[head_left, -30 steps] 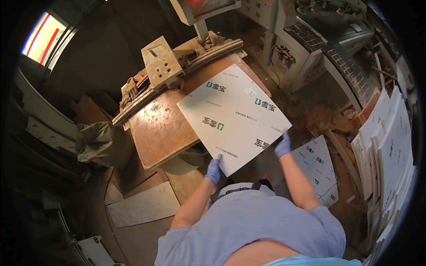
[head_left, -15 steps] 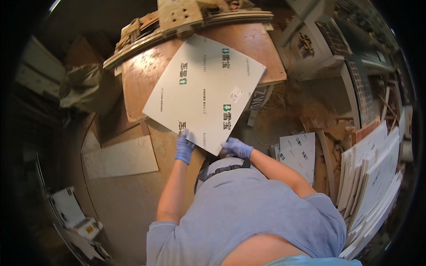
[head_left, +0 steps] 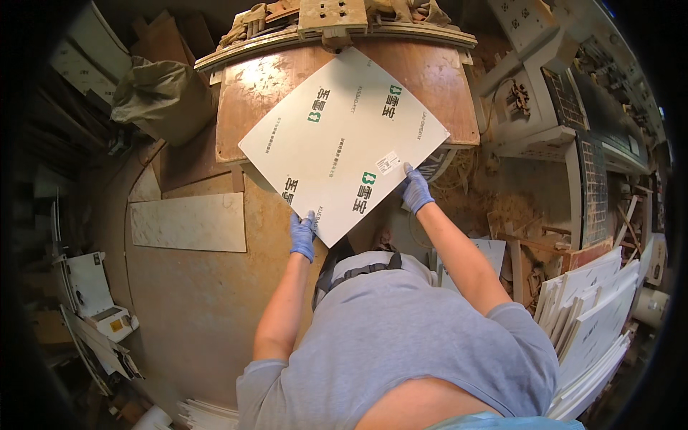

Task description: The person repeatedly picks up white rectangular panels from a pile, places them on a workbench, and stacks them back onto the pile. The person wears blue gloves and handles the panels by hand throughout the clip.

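Note:
A pale rectangular board (head_left: 337, 143) with dark and green print lies slanted, one corner pointing at me and its far part over a reddish-brown worktable (head_left: 247, 89). A small white label (head_left: 387, 163) is stuck near its right edge. In a blue glove, my left hand (head_left: 302, 235) grips the near left edge, thumb on top. My right hand (head_left: 416, 188), gloved the same way, holds the right edge beside the label, thumb on the face. The fingers under the board are hidden on both sides.
A long fence rail (head_left: 401, 30) with a block crosses the table's far side. A plain white panel (head_left: 188, 222) lies at left, below a stuffed sack (head_left: 161, 97). Several boards (head_left: 591, 308) lean at the right, near a machine frame (head_left: 541, 147).
My right hand has moved up along the board's right edge, away from the near corner. The board has turned slightly, while my left hand keeps its hold near the left edge.

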`<state>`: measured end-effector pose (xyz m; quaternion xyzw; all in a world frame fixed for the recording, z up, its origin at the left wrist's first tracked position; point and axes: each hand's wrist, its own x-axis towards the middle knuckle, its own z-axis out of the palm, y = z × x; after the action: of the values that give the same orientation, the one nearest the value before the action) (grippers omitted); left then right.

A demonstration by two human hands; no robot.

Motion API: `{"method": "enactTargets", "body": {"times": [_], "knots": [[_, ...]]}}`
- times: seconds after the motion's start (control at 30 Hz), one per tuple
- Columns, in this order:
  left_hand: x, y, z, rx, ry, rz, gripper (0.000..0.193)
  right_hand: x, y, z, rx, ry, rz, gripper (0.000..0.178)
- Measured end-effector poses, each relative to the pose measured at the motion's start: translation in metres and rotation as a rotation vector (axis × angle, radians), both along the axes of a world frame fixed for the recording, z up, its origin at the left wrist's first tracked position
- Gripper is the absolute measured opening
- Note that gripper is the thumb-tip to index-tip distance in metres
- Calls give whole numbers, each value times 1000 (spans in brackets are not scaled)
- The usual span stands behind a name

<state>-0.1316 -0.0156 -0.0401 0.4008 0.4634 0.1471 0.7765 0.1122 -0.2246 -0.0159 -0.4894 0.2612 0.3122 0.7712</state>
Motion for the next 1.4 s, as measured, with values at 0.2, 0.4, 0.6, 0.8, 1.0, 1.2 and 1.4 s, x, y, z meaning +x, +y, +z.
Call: {"method": "enactTargets", "body": {"times": [0.2, 0.4, 0.6, 0.8, 1.0, 1.2, 1.4], "knots": [[5, 37, 9, 192, 118, -104, 42, -36, -1, -3, 73, -2, -69, 35], [70, 93, 33, 813, 69, -233, 52, -43, 5, 17, -82, 131, 41, 42], [60, 84, 94, 1510, 561, -934, 111, -25, 6, 25, -112, 167, -18, 45], [89, 114, 75, 1609, 507, -986, 120, -9, 15, 19, -210, 83, -81, 43], [147, 117, 74, 1521, 460, -995, 119, 45, 11, 21, -499, 33, -8, 41], [178, 111, 81, 1460, 426, -1005, 118, 82, -3, 22, -565, 29, 44, 50], [181, 118, 83, 1440, 444, -1006, 117, 87, 3, 20, -609, 30, 27, 53]]}}
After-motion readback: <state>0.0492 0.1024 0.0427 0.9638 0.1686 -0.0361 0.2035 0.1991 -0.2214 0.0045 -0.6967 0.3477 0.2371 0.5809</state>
